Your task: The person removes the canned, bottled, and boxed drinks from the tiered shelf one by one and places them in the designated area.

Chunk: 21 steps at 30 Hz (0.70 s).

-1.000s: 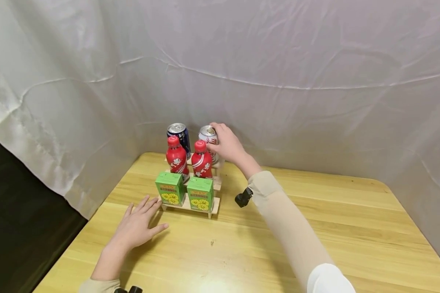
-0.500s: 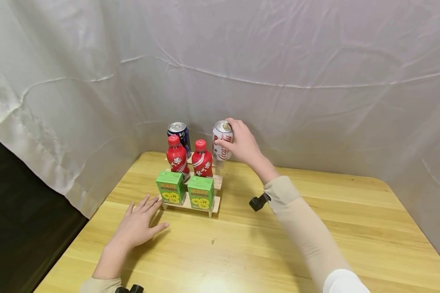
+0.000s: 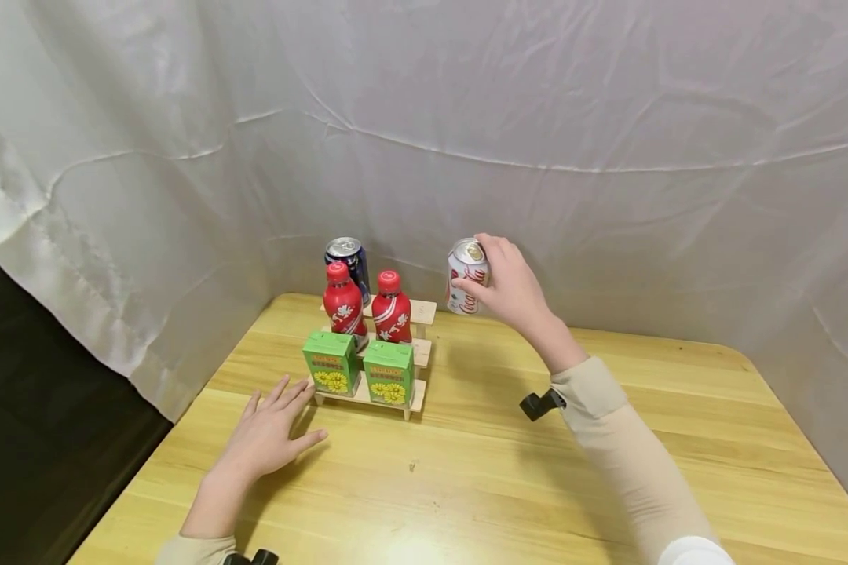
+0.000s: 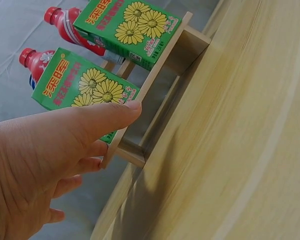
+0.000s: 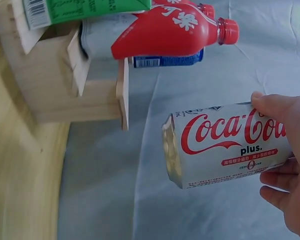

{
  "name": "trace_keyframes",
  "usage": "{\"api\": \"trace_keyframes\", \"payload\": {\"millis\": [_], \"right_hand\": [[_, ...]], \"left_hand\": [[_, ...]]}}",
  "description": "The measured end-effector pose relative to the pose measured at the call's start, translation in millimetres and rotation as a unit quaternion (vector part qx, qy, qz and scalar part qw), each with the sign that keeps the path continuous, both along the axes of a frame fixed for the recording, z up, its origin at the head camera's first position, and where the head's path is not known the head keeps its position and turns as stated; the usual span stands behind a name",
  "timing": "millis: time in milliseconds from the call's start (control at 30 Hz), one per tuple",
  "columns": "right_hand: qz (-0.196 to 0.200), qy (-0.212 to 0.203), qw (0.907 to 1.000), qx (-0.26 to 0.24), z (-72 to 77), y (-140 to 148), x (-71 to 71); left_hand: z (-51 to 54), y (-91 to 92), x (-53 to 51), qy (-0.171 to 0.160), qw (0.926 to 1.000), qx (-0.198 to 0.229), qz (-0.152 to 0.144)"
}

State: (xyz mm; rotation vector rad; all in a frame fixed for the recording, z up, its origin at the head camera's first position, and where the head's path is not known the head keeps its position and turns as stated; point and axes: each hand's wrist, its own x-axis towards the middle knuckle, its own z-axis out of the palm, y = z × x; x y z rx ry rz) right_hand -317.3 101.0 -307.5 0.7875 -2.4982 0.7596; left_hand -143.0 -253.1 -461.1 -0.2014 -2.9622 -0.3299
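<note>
One white Coca-Cola Plus can (image 3: 469, 269) was in the air right of a single three-tier wooden rack (image 3: 424, 312), above the table (image 3: 466, 479). Its long axis was nearly upright, tab end up, lettering toward the person. The right hand (image 3: 512, 284) pinched it near the top between thumb and fingers. The rack bore one dark blue can (image 3: 357, 267) at the back, two red bottles (image 3: 342, 302) midway and two green drink cartons (image 3: 389, 373) in front. The left hand (image 3: 267, 435), fingers spread, was at the rack's front left corner; whether it touched was unclear.
</note>
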Motion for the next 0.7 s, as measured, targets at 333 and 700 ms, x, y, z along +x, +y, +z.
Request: {"api": "trace_keyframes", "payload": {"millis": [333, 700], "right_hand": [[-0.017, 0.021, 0.9994, 0.02, -19.7, 37.8, 12.2], [-0.038, 0.006, 0.9984, 0.041, -49.3, 79.1, 20.4]], "left_hand": [[-1.8, -1.4, 0.6, 0.004, 1.0, -0.001, 0.002], [-2.4, -0.4, -0.3, 0.004, 1.0, 0.004, 0.003]]}}
